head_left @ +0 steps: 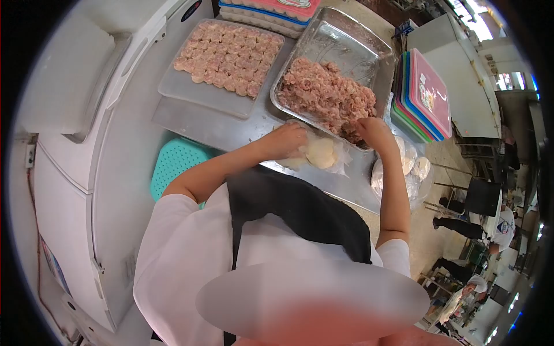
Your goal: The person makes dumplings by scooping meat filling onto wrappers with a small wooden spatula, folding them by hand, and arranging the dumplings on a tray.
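My left hand (287, 140) is closed with bent fingers over the metal table's front edge, beside a stack of round pale dumpling wrappers (321, 153) lying on clear plastic. A pale wrapper edge shows by its fingers, but what lies inside the hand is hidden. At the near right corner of a deep metal tray (363, 43), my right hand (374, 131) reaches down with its fingers pressed together into minced meat (326, 92). The meat fills the tray's near half. To the left, a translucent tray (208, 102) carries closely packed rows of filled dumplings (231, 55).
Stacked coloured lids (424, 95) stand right of the metal tray. Bagged wrappers (411, 164) lie at the table's right end. Stacked trays (268, 14) sit at the back. A turquoise stool (179, 164) is at lower left, beside a white freezer (69, 190). Other people work far right.
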`<action>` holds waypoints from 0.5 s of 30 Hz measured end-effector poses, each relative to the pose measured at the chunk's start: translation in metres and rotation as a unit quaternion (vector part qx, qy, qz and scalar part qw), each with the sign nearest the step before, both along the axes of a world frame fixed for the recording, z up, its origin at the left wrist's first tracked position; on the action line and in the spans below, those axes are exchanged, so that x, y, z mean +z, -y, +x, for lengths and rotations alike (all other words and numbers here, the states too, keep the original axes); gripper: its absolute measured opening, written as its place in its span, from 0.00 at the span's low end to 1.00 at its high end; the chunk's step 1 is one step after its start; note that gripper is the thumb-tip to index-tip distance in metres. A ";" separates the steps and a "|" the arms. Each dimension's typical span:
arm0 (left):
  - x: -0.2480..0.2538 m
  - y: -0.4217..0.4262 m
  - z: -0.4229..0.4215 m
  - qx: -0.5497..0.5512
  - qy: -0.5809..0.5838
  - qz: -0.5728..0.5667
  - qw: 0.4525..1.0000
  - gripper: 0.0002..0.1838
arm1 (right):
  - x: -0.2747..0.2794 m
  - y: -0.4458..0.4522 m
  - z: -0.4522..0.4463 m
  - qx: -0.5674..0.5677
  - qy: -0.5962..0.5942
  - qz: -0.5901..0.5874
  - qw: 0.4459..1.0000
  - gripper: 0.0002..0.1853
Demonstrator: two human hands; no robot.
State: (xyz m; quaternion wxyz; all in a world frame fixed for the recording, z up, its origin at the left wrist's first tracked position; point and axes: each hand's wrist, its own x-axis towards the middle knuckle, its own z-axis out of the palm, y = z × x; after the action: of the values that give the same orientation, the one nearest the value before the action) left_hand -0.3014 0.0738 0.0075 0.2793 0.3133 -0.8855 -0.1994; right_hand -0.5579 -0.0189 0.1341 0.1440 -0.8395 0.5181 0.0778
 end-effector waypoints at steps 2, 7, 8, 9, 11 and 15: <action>0.002 0.003 0.005 -0.042 0.004 -0.003 0.999 0.14 | -0.014 -0.016 0.016 0.017 -0.031 -0.005 0.999 0.17; 0.012 0.023 0.012 -0.056 -0.040 0.191 0.979 0.13 | -0.043 -0.015 0.001 0.009 0.159 0.089 0.983 0.19; 0.024 0.025 0.013 -0.035 -0.074 0.253 0.964 0.13 | -0.042 -0.016 -0.001 -0.043 0.198 0.134 0.970 0.20; 0.034 0.027 0.012 -0.015 -0.108 0.312 0.944 0.13 | -0.035 -0.020 -0.002 -0.096 0.236 0.178 0.951 0.20; 0.035 0.037 0.009 -0.002 -0.209 0.351 0.913 0.14 | -0.016 -0.025 -0.008 -0.175 0.318 0.228 0.903 0.21; 0.048 0.055 0.007 0.020 -0.304 0.412 0.859 0.16 | 0.009 -0.032 -0.011 -0.250 0.470 0.221 0.817 0.20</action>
State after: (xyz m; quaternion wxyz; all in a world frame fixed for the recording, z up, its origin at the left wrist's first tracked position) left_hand -0.2940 0.0183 0.0552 0.3842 0.3412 -0.5870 -0.6256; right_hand -0.5686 0.0129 0.1428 0.5660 -0.5612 0.5485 -0.2527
